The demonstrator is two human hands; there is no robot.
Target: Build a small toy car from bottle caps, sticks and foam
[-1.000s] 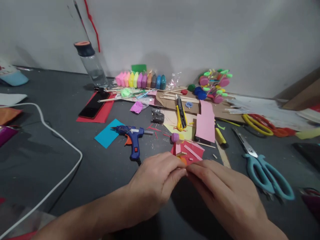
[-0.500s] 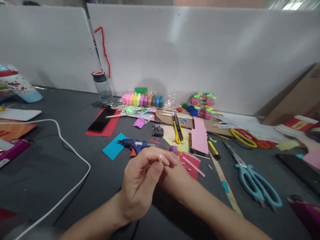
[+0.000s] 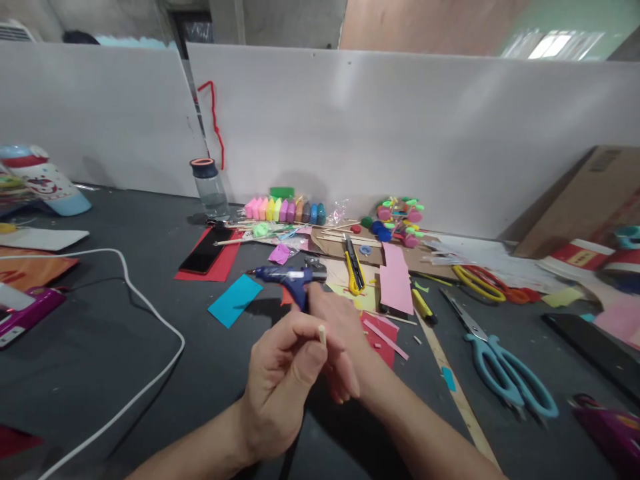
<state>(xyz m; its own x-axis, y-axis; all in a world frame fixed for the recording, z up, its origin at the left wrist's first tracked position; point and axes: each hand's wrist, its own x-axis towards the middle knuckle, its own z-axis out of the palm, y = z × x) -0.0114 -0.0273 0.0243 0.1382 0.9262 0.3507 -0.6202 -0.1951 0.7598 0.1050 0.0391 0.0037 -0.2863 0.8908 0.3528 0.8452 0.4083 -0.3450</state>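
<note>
My left hand (image 3: 287,370) pinches a short pale wooden stick (image 3: 323,335) between thumb and forefinger, its end pointing up. Behind it, my right hand (image 3: 337,317) is closed around the handle of a blue hot glue gun (image 3: 287,275); part of its grip is hidden by the left hand. The gun's nozzle points left, and a shadow lies beneath it. Close by the nozzle is a blue paper rectangle (image 3: 235,300) on the dark table. A red paper sheet (image 3: 383,350) with pink strips lies just right of my right wrist.
A yellow utility knife (image 3: 354,267) lies on card scraps behind the hands. Blue-handled scissors (image 3: 505,370) and a wooden ruler (image 3: 463,400) are at the right. At the left are a phone (image 3: 206,250), a water bottle (image 3: 210,190) and a white cable (image 3: 155,313). Coloured clay packs (image 3: 285,210) line the white partition.
My right hand has taken hold of the glue gun and lifted it off the table. The left hand still pinches the stick. The view has tilted up a little.
</note>
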